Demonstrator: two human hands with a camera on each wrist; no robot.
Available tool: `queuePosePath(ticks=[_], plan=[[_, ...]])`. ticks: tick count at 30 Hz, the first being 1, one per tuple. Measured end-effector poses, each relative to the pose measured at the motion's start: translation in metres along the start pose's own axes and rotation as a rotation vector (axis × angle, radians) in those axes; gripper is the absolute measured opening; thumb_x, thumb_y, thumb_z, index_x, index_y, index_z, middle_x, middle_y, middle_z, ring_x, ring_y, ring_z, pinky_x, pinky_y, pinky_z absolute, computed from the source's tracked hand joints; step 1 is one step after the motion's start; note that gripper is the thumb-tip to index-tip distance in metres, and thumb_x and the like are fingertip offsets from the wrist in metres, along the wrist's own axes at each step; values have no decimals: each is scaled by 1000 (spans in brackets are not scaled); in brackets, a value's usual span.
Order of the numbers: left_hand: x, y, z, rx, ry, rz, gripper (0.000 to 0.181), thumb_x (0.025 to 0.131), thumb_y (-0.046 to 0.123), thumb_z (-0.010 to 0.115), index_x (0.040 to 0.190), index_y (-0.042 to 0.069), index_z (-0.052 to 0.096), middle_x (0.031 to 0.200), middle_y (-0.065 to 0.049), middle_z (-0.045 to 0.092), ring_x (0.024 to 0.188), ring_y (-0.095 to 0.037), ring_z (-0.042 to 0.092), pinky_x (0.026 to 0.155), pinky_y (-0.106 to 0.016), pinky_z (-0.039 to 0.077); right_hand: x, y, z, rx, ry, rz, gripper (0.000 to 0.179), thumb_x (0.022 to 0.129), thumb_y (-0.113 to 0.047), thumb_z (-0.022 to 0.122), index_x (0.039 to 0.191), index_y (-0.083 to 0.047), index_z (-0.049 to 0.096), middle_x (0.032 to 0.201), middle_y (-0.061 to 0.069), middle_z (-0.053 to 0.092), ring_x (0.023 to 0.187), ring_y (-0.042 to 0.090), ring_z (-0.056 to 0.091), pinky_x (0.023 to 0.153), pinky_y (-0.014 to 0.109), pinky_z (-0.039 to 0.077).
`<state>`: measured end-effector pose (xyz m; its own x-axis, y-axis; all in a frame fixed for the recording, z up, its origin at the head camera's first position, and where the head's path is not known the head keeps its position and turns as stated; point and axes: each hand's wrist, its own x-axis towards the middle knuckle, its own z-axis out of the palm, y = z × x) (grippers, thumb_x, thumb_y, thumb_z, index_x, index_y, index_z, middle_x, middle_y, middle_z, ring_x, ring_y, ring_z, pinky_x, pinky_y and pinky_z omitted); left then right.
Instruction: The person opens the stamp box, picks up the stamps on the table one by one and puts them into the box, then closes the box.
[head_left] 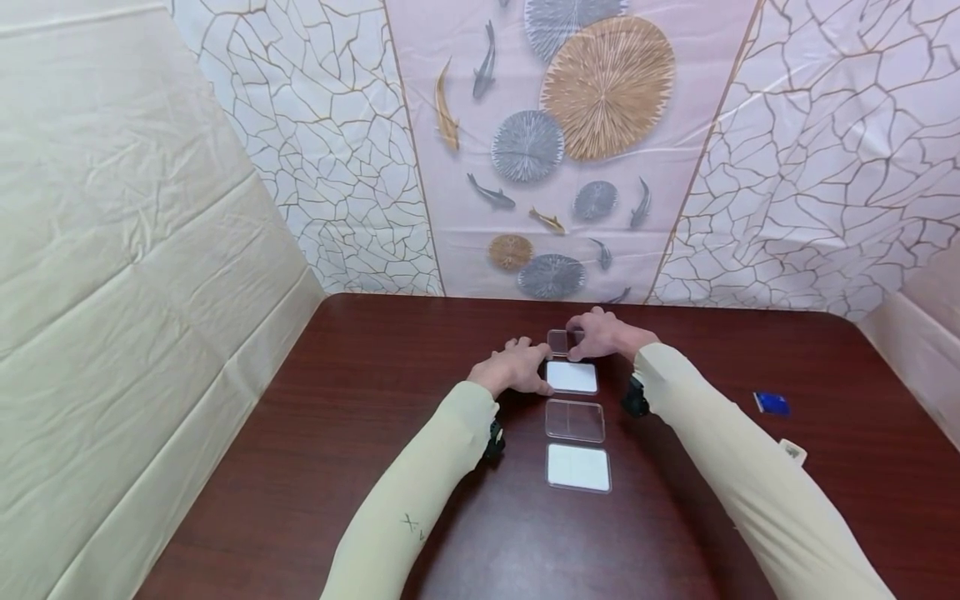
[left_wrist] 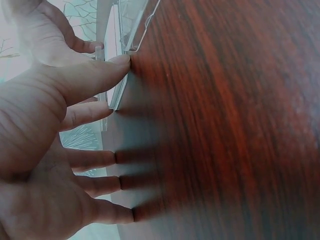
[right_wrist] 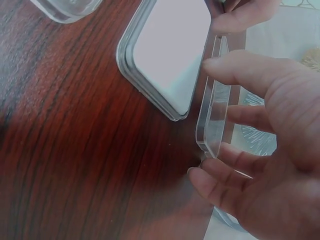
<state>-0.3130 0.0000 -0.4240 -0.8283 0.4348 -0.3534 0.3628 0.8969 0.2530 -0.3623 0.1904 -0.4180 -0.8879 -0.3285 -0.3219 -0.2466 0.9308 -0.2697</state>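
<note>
My right hand (head_left: 602,335) grips a clear plastic lid (head_left: 557,341) at the far end of the row. In the right wrist view, its thumb is on the near side of that lid (right_wrist: 214,117) and fingers are behind it. My left hand (head_left: 515,367) rests with spread, fairly straight fingers at the left edge of a clear case with a white insert (head_left: 572,377). The left wrist view shows its thumb and forefinger touching that case (left_wrist: 119,90), the other fingertips on the table. The right wrist view shows the white insert (right_wrist: 172,55) from above.
Nearer on the dark wooden table (head_left: 300,500) lie another clear lid (head_left: 574,421) and another white-filled case (head_left: 578,467), in line. At the right are a small blue packet (head_left: 771,404) and a small white item (head_left: 792,452), partly behind the right sleeve. Patterned cloth hangs behind.
</note>
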Motion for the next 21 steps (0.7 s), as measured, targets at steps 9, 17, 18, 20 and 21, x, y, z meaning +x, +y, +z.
queuePosePath(ticks=[9,17,18,20,21], plan=[[1,3,0,7,4,-2,61,89,48,68,142,28,45,151,-9,35,143,-32,30,111,-59,33,-1,4,0,-18,11,-13,62,87,-34,69,140,-7,51,135,27,47,123,46,41,104,59,37],[1,3,1,-9,6,18,61,90,47,67,143,27,44,152,-10,34,145,-33,28,113,-60,30,-6,4,-3,8,4,-29,61,90,-31,68,141,-5,49,139,27,46,130,45,38,107,58,36],[1,2,1,-14,5,17,61,90,47,67,143,27,44,153,-10,34,145,-33,27,113,-60,30,-6,4,-3,13,2,-28,60,90,-31,67,141,-5,49,139,27,46,131,44,38,108,57,36],[0,1,1,-23,7,14,60,90,47,67,143,27,45,153,-10,34,146,-33,26,114,-60,29,-7,3,-5,16,-1,-30,60,91,-31,67,142,-5,49,139,27,46,130,44,38,107,57,36],[0,1,1,-26,10,14,60,90,46,67,142,26,45,153,-10,34,146,-33,26,114,-60,28,-8,2,-5,15,1,-32,60,91,-32,67,141,-5,49,138,26,46,129,43,39,107,57,36]])
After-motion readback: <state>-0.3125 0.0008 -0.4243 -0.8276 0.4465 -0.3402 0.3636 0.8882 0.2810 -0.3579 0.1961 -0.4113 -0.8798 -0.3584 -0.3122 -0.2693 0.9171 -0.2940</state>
